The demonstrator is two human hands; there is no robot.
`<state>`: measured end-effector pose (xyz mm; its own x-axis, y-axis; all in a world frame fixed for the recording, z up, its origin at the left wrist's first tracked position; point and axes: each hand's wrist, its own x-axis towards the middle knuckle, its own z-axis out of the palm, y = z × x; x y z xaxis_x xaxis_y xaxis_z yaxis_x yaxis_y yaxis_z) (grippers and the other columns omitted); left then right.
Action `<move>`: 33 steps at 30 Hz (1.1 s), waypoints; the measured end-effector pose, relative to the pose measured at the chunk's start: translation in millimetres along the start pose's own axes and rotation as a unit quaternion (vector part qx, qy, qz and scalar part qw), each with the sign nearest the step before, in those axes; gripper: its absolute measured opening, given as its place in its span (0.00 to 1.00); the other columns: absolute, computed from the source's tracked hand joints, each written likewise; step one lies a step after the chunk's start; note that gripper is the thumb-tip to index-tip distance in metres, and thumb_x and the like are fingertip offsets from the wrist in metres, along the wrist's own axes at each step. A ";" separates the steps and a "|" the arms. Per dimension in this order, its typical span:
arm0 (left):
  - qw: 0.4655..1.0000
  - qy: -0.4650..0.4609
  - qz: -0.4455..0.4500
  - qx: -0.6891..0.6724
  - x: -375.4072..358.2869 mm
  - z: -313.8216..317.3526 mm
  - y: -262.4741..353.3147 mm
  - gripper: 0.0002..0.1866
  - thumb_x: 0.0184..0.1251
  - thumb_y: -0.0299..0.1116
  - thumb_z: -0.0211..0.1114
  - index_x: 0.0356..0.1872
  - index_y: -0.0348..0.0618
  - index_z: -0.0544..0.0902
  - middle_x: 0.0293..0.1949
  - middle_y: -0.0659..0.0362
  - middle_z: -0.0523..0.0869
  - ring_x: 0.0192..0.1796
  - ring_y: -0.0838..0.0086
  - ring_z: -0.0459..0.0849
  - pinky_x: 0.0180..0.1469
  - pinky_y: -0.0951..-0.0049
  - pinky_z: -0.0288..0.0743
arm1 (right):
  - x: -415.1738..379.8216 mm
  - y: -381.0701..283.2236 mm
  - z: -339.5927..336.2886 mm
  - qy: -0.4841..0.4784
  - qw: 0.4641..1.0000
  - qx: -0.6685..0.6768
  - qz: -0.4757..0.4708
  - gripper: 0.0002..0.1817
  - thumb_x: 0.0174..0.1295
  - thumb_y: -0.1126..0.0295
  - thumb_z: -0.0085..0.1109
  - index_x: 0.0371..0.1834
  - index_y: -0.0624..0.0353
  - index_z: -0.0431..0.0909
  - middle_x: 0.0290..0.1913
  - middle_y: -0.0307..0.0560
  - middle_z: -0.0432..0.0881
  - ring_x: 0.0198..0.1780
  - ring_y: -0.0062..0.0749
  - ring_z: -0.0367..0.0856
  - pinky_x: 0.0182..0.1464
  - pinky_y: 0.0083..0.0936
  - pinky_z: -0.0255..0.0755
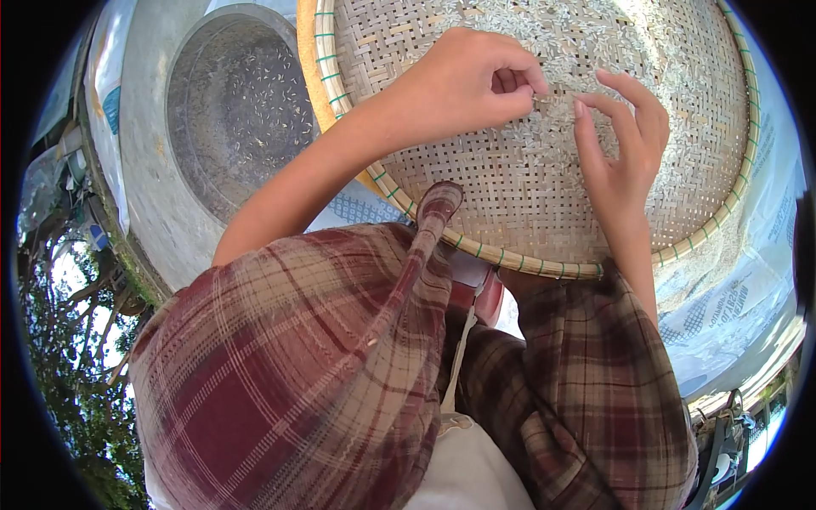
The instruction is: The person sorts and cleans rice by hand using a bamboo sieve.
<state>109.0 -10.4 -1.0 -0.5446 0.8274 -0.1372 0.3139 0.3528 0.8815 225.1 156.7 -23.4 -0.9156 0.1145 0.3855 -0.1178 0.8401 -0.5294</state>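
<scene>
A round woven bamboo tray (510, 212) with a green-stitched rim lies in front of me, and white rice grains (586, 51) are spread over its upper part. Over the tray's middle is my left hand (489, 81), its thumb and forefinger pinched together; whatever is between the fingertips is too small to name. Just to the right, my right hand (625, 136) hovers over the grains with its fingers apart and nothing in them. The two hands do not touch.
A dark round basin (242, 110) with scattered grains stands left of the tray on a grey surface (144, 144). Printed plastic sheeting (714, 314) lies under the tray at the right. Plaid cloth (280, 365) covers my arms and lap. Foliage (76, 374) shows at the lower left.
</scene>
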 end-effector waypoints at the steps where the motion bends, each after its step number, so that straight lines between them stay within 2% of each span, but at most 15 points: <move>1: 0.999 0.004 0.016 0.030 0.4 -0.7 1.3 0.05 0.55 0.26 0.60 0.31 0.36 0.82 0.28 0.58 0.83 0.31 0.76 0.82 0.37 0.78 0.76 | -1.8 1.3 -2.4 0.024 1.000 -0.014 0.010 0.08 0.48 0.73 0.64 0.33 0.52 0.80 0.47 0.37 0.77 0.53 0.35 0.73 0.53 0.30 0.60; 5: 0.983 -0.025 0.109 0.147 3.0 1.8 -1.4 0.05 0.54 0.27 0.62 0.31 0.36 0.81 0.27 0.56 0.81 0.30 0.69 0.82 0.35 0.74 0.77 | -7.6 3.4 -4.5 0.013 0.998 -0.053 0.009 0.08 0.49 0.72 0.64 0.34 0.51 0.80 0.47 0.36 0.77 0.53 0.35 0.72 0.54 0.29 0.60; 10: 0.906 -0.033 0.224 0.357 2.7 12.5 0.7 0.04 0.51 0.25 0.62 0.28 0.36 0.78 0.28 0.57 0.77 0.30 0.63 0.81 0.33 0.67 0.77 | -5.5 -6.0 4.6 -0.017 0.996 -0.085 -0.020 0.11 0.49 0.70 0.64 0.37 0.51 0.80 0.49 0.37 0.76 0.56 0.35 0.71 0.55 0.32 0.59; 14: 0.900 -0.019 0.244 0.360 2.5 12.5 -1.7 0.04 0.50 0.24 0.63 0.28 0.36 0.78 0.26 0.57 0.78 0.29 0.65 0.80 0.33 0.71 0.76 | -9.1 -4.6 3.9 -0.025 0.996 -0.089 -0.020 0.12 0.49 0.69 0.64 0.39 0.51 0.79 0.51 0.38 0.75 0.57 0.36 0.70 0.56 0.32 0.59; 16: 0.977 -0.013 0.129 0.168 0.1 -2.5 0.0 0.04 0.55 0.25 0.62 0.31 0.36 0.79 0.26 0.60 0.79 0.29 0.71 0.79 0.31 0.76 0.74 | -9.8 -3.4 3.3 -0.037 0.995 -0.087 -0.012 0.12 0.50 0.69 0.63 0.40 0.52 0.79 0.51 0.39 0.75 0.58 0.37 0.69 0.57 0.33 0.59; 18: 0.993 0.082 -0.072 -0.053 -12.6 -26.2 7.6 0.06 0.59 0.26 0.60 0.35 0.35 0.80 0.26 0.62 0.79 0.30 0.77 0.76 0.32 0.80 0.70 | -10.5 -3.4 3.2 -0.031 0.996 -0.084 -0.005 0.13 0.50 0.69 0.63 0.40 0.52 0.79 0.51 0.40 0.75 0.58 0.38 0.69 0.57 0.33 0.58; 20: 0.940 0.175 -0.236 -0.174 -26.8 -57.3 5.9 0.13 0.57 0.33 0.62 0.42 0.40 0.80 0.40 0.46 0.80 0.48 0.57 0.79 0.51 0.59 0.71 | -11.5 -2.7 0.8 -0.027 0.996 -0.080 0.000 0.13 0.51 0.69 0.63 0.41 0.53 0.79 0.52 0.40 0.75 0.58 0.38 0.69 0.57 0.33 0.58; 22: 0.936 0.289 -0.131 -0.153 -50.0 -92.7 -23.5 0.07 0.62 0.26 0.59 0.36 0.33 0.80 0.27 0.62 0.78 0.30 0.80 0.75 0.34 0.80 0.69 | -12.2 0.5 -4.5 -0.017 0.996 -0.088 0.014 0.13 0.51 0.69 0.63 0.42 0.54 0.79 0.52 0.41 0.75 0.59 0.39 0.69 0.58 0.33 0.58; 24: 0.899 0.370 -0.147 -0.184 -69.9 -113.9 -17.4 0.07 0.61 0.26 0.59 0.36 0.31 0.80 0.27 0.60 0.78 0.29 0.80 0.74 0.35 0.80 0.68 | -13.5 4.4 -7.0 -0.007 0.996 -0.088 0.018 0.13 0.51 0.69 0.63 0.42 0.54 0.79 0.52 0.41 0.75 0.59 0.39 0.69 0.58 0.33 0.58; 27: 0.867 0.426 -0.231 -0.117 -123.6 -148.5 -59.2 0.10 0.52 0.29 0.65 0.36 0.37 0.82 0.30 0.57 0.82 0.34 0.80 0.80 0.36 0.82 0.72 | -13.9 3.7 -7.2 0.002 0.996 -0.083 0.024 0.13 0.51 0.69 0.63 0.42 0.54 0.79 0.51 0.41 0.75 0.59 0.39 0.68 0.58 0.33 0.58; 29: 0.810 0.332 -0.463 0.137 -149.6 -146.2 -83.0 0.14 0.54 0.33 0.65 0.42 0.39 0.82 0.40 0.50 0.82 0.44 0.74 0.81 0.46 0.77 0.72 | -14.0 1.6 -7.1 0.001 0.997 -0.078 0.022 0.13 0.51 0.69 0.63 0.42 0.54 0.79 0.51 0.41 0.76 0.59 0.40 0.68 0.58 0.33 0.58; 30: 0.810 0.332 -0.463 0.137 -157.9 -137.3 -91.7 0.14 0.54 0.33 0.65 0.42 0.39 0.82 0.40 0.50 0.82 0.44 0.74 0.81 0.46 0.77 0.72 | -14.4 -0.4 -7.1 -0.005 0.997 -0.074 0.013 0.14 0.51 0.69 0.63 0.42 0.54 0.79 0.51 0.41 0.75 0.59 0.40 0.68 0.58 0.33 0.58; 31: 0.795 0.290 -0.375 0.378 -164.4 -127.3 -97.3 0.15 0.55 0.34 0.65 0.44 0.42 0.82 0.45 0.50 0.80 0.47 0.73 0.80 0.50 0.74 0.70 | -15.2 -2.6 -7.5 -0.012 0.998 -0.069 0.006 0.14 0.51 0.69 0.63 0.42 0.54 0.79 0.52 0.41 0.75 0.59 0.40 0.68 0.58 0.33 0.58; 32: 0.725 0.229 -0.262 0.594 -168.7 -121.5 -100.9 0.15 0.56 0.36 0.65 0.45 0.44 0.82 0.50 0.49 0.79 0.50 0.73 0.78 0.53 0.72 0.68 | -16.0 -5.1 -8.9 -0.012 0.998 -0.069 0.005 0.14 0.51 0.69 0.63 0.42 0.54 0.79 0.52 0.41 0.75 0.59 0.40 0.68 0.58 0.33 0.58; 33: 0.759 0.279 -0.290 0.513 -155.8 -112.5 -89.4 0.14 0.57 0.35 0.64 0.46 0.48 0.82 0.58 0.47 0.72 0.57 0.67 0.74 0.61 0.65 0.62 | -17.2 -8.0 -11.1 -0.025 0.998 -0.063 0.007 0.14 0.50 0.68 0.63 0.42 0.55 0.79 0.52 0.42 0.75 0.59 0.40 0.68 0.59 0.34 0.57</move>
<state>78.2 -220.0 -7.6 -0.9767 0.1914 0.0971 0.1809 0.9776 -0.1074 246.0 153.9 -17.4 -0.9352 0.1022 0.3390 -0.0591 0.8989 -0.4341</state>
